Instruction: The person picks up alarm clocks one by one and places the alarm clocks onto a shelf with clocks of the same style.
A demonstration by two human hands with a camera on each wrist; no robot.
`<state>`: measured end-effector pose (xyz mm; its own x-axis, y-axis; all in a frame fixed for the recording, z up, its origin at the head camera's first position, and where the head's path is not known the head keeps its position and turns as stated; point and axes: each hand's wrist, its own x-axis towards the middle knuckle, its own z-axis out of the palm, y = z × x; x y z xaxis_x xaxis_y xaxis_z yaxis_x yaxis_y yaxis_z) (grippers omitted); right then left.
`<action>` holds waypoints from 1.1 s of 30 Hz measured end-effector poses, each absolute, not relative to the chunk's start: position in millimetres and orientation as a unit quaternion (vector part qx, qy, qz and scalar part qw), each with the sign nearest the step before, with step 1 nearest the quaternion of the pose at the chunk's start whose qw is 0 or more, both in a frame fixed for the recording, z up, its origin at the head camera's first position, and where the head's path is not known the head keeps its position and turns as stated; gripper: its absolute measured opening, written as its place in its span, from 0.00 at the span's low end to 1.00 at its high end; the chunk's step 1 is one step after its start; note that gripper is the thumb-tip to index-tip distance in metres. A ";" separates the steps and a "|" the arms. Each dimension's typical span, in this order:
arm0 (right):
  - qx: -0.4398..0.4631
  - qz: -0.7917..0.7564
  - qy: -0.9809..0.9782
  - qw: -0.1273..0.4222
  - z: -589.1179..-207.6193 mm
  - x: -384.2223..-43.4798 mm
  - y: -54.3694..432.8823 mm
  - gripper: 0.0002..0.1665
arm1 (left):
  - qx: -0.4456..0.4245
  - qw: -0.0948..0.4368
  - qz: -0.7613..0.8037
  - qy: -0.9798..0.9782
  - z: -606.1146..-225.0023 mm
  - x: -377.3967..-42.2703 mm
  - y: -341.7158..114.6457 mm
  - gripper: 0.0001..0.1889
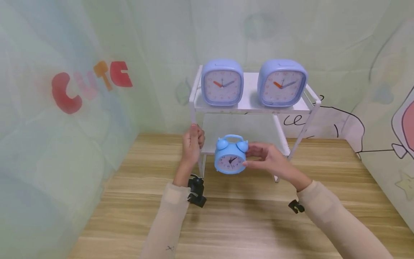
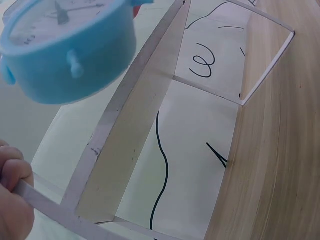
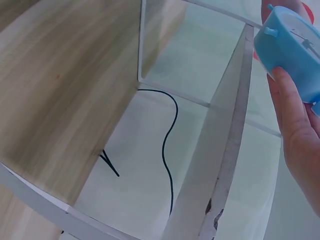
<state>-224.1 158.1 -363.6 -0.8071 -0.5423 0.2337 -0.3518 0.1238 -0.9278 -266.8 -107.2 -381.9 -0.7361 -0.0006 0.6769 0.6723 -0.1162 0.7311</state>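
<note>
A light-blue twin-bell alarm clock [image 1: 230, 155] is held by my right hand [image 1: 271, 160], thumb at its face edge and fingers along its right side. It hangs in front of the lower shelf, its face tilted up. My left hand [image 1: 193, 142] grips the left front post of the white two-tier rack [image 1: 249, 110]. In the left wrist view the alarm clock [image 2: 70, 55] looms above the shelf edge, while the left hand [image 2: 14, 195] wraps the post. The right wrist view shows the right hand [image 3: 295, 115] under the clock's rim.
Two square periwinkle clocks [image 1: 222, 84] stand side by side on the upper shelf. The rack's lower shelf [image 1: 239, 131] lies behind the held clock. Wood-patterned flooring [image 1: 245, 219] extends around the rack's legs. A printed backdrop [image 1: 155, 72] closes off the back and sides.
</note>
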 end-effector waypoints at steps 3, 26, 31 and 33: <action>-0.299 -0.591 0.745 0.076 -359.1 -228.9 156.9 0.28 | -0.277 0.250 -0.693 -0.617 -385.7 -270.2 -107.4 0.31; -0.249 -0.574 0.776 0.081 -340.7 -267.5 144.7 0.28 | -0.277 0.252 -0.684 -0.626 -386.4 -268.7 -108.6 0.33; -0.244 -0.574 0.777 0.084 -341.3 -271.9 141.9 0.29 | -0.277 0.251 -0.682 -0.628 -385.5 -268.3 -109.0 0.35; -0.244 -0.576 0.775 0.085 -341.7 -273.9 140.8 0.29 | -0.279 0.251 -0.682 -0.628 -385.5 -268.6 -109.2 0.35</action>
<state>-273.9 140.8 -341.7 -0.8662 -0.4768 0.1497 -0.2808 0.2167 -0.9350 -268.6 -109.2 -385.5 -0.7186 0.0077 0.6953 0.6923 -0.0867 0.7164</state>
